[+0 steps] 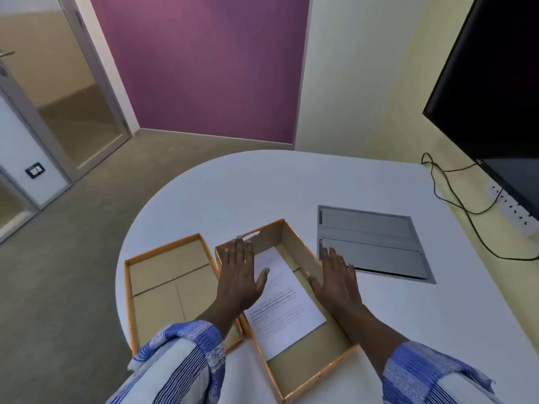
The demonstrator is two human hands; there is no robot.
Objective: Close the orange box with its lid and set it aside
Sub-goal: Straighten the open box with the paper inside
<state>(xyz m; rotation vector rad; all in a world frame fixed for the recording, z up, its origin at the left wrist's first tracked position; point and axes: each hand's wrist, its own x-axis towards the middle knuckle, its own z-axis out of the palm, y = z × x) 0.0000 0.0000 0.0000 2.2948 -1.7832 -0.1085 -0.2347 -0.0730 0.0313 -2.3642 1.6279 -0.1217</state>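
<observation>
Open orange-edged cardboard box (306, 354) sitting on the white rounded counter (291, 182), brown inside, no lid on it yet. Printed white paper sheet (281, 304) lying flat on the box floor, tilted a bit against the walls. Shallow orange-rimmed cardboard lid (166, 287) just left of the box, turned inside-up, touching or nearly touching the box's left wall. Left hand (240, 275) spread flat with fingers wide, hanging over the box's left wall and far-left corner, thumb out over the paper; holding nothing, can't tell if actually pressing on the rim. Right hand (338, 279) also flat and open over the box's right wall, fingertips reaching toward the grey metal hatch panel (376, 243) set into the counter just right of the box; empty too. Blue-and-white striped sleeves (186, 363) on both arms. Big black monitor (495, 97) well right of the box, black cable (455, 196) trailing below it.
</observation>
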